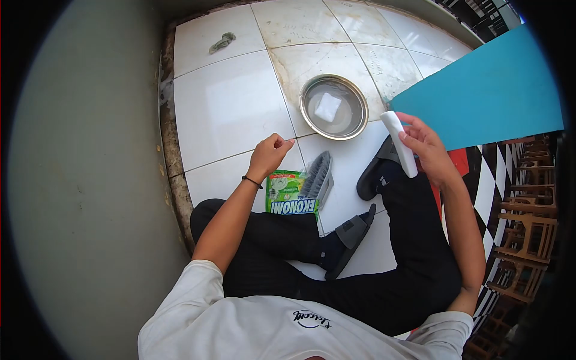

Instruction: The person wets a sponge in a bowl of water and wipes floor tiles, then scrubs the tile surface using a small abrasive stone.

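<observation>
- While the right hand [427, 147] grasped a white bar [400, 144] between thumb and fingers, the left hand [270, 157] showed nothing in its curled fingers; whether that grip was clenched or slack, I could not tell.
- The bar was aloft, in front of the dark slipper [367, 181] on the right foot — its long axis slanted from upper left to lower right in the view.
- From the right grip, the metal basin [342, 137] lay forward and to the left, with the bar's upper end the part nearest its rim.
- The left hand hung off the basin's near left side, apart from the rim — how high was hard to judge.
- In the basin, a white block [327, 107] sat in cloudy water.
- A grey-bristled brush [318, 177] overlapped a green packet [287, 187] on the tiled floor [231, 114], nearer the left hand.
</observation>
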The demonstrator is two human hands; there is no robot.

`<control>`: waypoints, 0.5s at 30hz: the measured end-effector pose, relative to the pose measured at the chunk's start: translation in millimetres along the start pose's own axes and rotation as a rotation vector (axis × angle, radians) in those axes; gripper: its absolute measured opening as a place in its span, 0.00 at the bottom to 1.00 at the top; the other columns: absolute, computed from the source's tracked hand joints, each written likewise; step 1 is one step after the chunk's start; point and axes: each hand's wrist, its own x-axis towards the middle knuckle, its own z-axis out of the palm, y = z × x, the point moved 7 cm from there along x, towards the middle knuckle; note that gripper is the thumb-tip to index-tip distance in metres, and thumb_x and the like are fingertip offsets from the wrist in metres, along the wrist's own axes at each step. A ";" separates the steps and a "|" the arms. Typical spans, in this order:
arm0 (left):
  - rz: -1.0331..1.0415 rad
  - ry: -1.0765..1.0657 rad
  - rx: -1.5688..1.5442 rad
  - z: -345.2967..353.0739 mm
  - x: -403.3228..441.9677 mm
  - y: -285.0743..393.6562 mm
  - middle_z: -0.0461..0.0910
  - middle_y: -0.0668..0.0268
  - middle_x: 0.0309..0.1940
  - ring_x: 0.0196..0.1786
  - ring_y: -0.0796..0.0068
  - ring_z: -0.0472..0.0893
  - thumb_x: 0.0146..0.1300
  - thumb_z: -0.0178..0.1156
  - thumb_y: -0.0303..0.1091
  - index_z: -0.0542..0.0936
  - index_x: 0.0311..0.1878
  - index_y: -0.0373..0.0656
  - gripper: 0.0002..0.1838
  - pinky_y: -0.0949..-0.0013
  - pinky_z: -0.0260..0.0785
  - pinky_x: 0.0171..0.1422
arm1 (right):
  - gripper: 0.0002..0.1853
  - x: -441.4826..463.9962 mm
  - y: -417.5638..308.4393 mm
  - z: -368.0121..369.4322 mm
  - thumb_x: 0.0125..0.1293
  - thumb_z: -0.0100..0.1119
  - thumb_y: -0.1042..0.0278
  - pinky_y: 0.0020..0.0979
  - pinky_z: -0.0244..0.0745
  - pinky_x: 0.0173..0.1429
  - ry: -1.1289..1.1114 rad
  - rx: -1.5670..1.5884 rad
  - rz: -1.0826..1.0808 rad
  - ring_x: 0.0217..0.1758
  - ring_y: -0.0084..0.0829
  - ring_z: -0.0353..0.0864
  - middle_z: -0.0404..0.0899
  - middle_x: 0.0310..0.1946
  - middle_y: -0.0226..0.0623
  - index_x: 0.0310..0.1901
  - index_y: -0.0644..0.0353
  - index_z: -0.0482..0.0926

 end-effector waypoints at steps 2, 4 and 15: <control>-0.116 -0.052 -0.157 18.6 18.3 0.3 0.84 0.60 0.36 0.40 0.66 0.82 0.64 0.64 0.59 0.78 0.45 0.39 0.28 0.65 0.74 0.44 | 0.25 12.9 2.0 -3.4 0.74 0.57 0.64 0.27 0.72 0.57 -0.024 0.008 -0.006 0.51 0.23 0.77 0.79 0.49 0.36 0.70 0.60 0.69; -0.262 -0.120 -0.272 39.7 37.8 15.6 0.83 0.59 0.38 0.41 0.72 0.81 0.66 0.64 0.58 0.72 0.57 0.37 0.32 0.67 0.74 0.44 | 0.25 17.0 1.0 -9.7 0.75 0.56 0.64 0.27 0.73 0.55 -0.014 0.061 -0.047 0.50 0.23 0.77 0.80 0.49 0.36 0.70 0.60 0.69; -0.387 -0.173 -0.718 113.7 85.6 15.1 0.86 0.55 0.34 0.26 0.65 0.87 0.72 0.54 0.33 0.67 0.62 0.36 0.20 0.70 0.81 0.25 | 0.26 -1.2 27.9 -86.0 0.75 0.55 0.59 0.30 0.76 0.51 0.373 0.350 -0.115 0.50 0.26 0.80 0.80 0.45 0.40 0.67 0.68 0.69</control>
